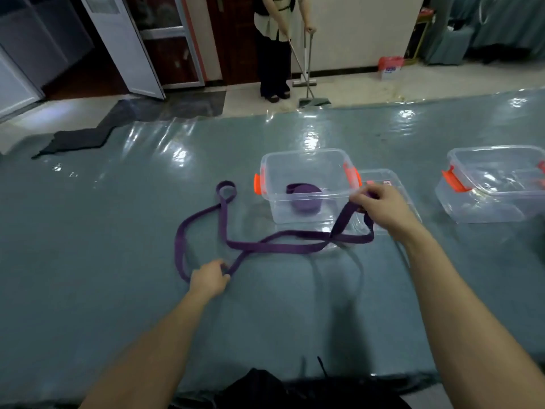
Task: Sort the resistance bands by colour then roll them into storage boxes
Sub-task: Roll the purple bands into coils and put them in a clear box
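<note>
The long purple fabric resistance band sprawls mainly left to right across the grey-green tabletop, left hand pinching its near fold, right hand gripping its raised end.

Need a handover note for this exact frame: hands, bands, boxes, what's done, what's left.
Left hand: pinches the loose purple band at a low bend on the mat.
Right hand: grips another part of the same band, lifted beside the near box.
Near box: open, with a rolled purple band inside.
Second box: open, at the right; contents unclear.
Done: one purple band rolled and boxed.
Left: untangle and roll the loose band, then place it in the near box. No other colours in view.
</note>
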{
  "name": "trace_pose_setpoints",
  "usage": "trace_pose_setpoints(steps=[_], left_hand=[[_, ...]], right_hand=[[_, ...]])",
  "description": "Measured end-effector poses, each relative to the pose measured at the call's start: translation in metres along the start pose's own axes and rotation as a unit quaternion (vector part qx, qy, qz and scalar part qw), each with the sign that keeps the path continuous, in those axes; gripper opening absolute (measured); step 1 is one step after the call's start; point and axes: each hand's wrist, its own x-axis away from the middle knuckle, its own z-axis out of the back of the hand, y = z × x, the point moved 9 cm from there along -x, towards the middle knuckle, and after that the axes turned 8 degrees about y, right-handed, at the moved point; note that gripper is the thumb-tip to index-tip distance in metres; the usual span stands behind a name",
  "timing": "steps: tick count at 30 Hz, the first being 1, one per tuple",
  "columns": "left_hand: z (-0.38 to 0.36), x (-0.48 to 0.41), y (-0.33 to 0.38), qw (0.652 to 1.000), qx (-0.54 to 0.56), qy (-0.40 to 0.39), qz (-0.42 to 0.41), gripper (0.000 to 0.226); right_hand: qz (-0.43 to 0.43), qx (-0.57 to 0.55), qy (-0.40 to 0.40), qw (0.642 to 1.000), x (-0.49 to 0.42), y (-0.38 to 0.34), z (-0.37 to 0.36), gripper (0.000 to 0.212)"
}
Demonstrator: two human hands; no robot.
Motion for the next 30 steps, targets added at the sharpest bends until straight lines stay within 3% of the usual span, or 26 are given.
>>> trace_pose_setpoints(steps=[2, 4, 7, 8, 11, 14, 17, 19, 21, 23, 25, 27, 30], left_hand=[[0.004, 0.009, 0.020, 0.998, 0.009, -0.017, -0.065, 0.017], [0.032, 0.007, 0.020, 0.996, 0.013, 0.035, -0.087, 0.014], [0.122, -0.002, -0.025, 0.973, 0.037, 0.224, 0.036, 0.022], [0.147, -0.002, -0.045, 0.964, 0.013, 0.254, 0.082, 0.023], [0.169, -0.005, -0.069, 0.967, -0.092, 0.190, 0.147, 0.036], [0.162, 0.012, 0.005, 0.980, 0.116, 0.164, 0.009, 0.056], [0.157, 0.048, 0.113, 0.937, 0.318, 0.080, -0.123, 0.079], [0.151, 0.062, 0.167, 0.919, 0.347, 0.029, -0.183, 0.101], [0.152, 0.060, 0.197, 0.919, 0.340, 0.035, -0.196, 0.121], [0.173, 0.052, 0.207, 0.928, 0.299, 0.141, -0.174, 0.103], [0.193, 0.048, 0.211, 0.922, 0.252, 0.236, -0.177, 0.051], [0.193, 0.042, 0.215, 0.910, 0.313, 0.191, -0.191, 0.027], [0.195, 0.045, 0.224, 0.874, 0.438, 0.072, -0.199, 0.029]], right_hand=[[-0.011, 0.031, -0.034, 0.999, 0.004, 0.020, -0.008, 0.015], [-0.014, 0.014, -0.059, 0.998, -0.001, 0.021, -0.014, 0.012], [0.011, -0.035, -0.052, 0.998, -0.013, -0.011, -0.012, 0.009], [0.026, -0.058, -0.050, 0.997, -0.016, -0.029, -0.010, 0.009], [0.075, -0.125, -0.070, 0.987, -0.019, -0.086, -0.008, 0.010], [0.114, -0.168, -0.127, 0.971, -0.013, -0.132, -0.021, 0.011], [0.127, -0.196, -0.163, 0.959, -0.006, -0.156, -0.036, 0.011], [0.125, -0.221, -0.178, 0.951, 0.000, -0.167, -0.045, 0.011], [0.119, -0.232, -0.183, 0.948, 0.004, -0.172, -0.049, 0.018], [0.120, -0.228, -0.188, 0.948, 0.008, -0.172, -0.048, 0.024], [0.122, -0.231, -0.189, 0.946, 0.007, -0.169, -0.041, 0.023], [0.111, -0.265, -0.187, 0.939, 0.004, -0.163, -0.031, 0.021], [0.131, -0.246, -0.158, 0.947, -0.002, -0.152, -0.015, 0.023]])
